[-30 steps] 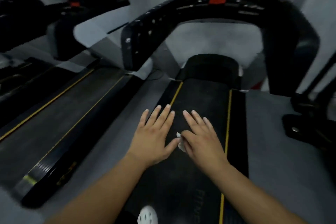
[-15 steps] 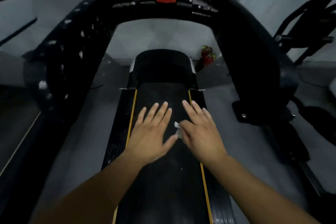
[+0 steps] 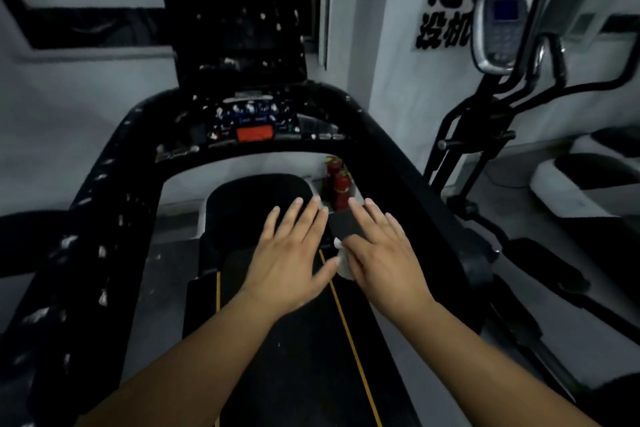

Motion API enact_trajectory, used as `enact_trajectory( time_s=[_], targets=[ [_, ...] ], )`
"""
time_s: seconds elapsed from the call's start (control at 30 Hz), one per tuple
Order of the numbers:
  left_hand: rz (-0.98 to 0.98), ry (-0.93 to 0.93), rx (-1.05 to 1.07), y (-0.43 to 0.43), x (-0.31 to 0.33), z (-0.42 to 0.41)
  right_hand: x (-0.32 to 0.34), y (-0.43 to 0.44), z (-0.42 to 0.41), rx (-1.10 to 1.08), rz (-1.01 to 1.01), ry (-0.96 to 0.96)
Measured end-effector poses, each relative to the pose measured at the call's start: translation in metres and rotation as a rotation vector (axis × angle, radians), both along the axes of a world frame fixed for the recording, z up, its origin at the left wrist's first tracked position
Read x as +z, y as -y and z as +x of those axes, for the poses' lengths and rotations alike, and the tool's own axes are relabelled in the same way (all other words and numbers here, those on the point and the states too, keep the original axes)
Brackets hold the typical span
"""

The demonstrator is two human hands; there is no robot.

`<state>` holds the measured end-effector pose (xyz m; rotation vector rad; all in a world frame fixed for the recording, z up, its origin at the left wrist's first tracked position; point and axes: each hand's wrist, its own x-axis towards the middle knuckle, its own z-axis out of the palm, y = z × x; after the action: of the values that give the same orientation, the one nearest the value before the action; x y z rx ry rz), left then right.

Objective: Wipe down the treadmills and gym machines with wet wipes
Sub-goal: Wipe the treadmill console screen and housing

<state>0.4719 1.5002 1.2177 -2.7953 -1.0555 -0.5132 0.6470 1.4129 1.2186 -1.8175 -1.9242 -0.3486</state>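
My left grip (image 3: 291,260) is spread, empty; my right grip (image 3: 384,260) thumb-pins the limp wet wipe (image 3: 342,263) at its 9 o'clock. I'd bunch it.

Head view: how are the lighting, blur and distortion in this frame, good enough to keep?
Head view: dim, bluish light, the treadmill frame almost black with pale speckled glints; the wide lens bends the edges, curving the elliptical posts; the wall lettering is smeared; the left hand and right hand read clearly, the wet wipe only as a pale scrap.
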Motion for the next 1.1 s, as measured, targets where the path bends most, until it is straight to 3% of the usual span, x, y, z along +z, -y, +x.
enact_trajectory(
  time_s=[0.57, 1.1],
  targets=[
    [0.002, -0.013, -0.153, -0.3, 0.018, 0.196, 0.01, -0.301, 0.183, -0.152, 0.067, 0.013],
    [-0.007, -0.099, -0.489, -0.574, -0.015, 0.316, -0.012, -0.515, 0.287, -0.531, -0.154, -0.016]
  ],
)
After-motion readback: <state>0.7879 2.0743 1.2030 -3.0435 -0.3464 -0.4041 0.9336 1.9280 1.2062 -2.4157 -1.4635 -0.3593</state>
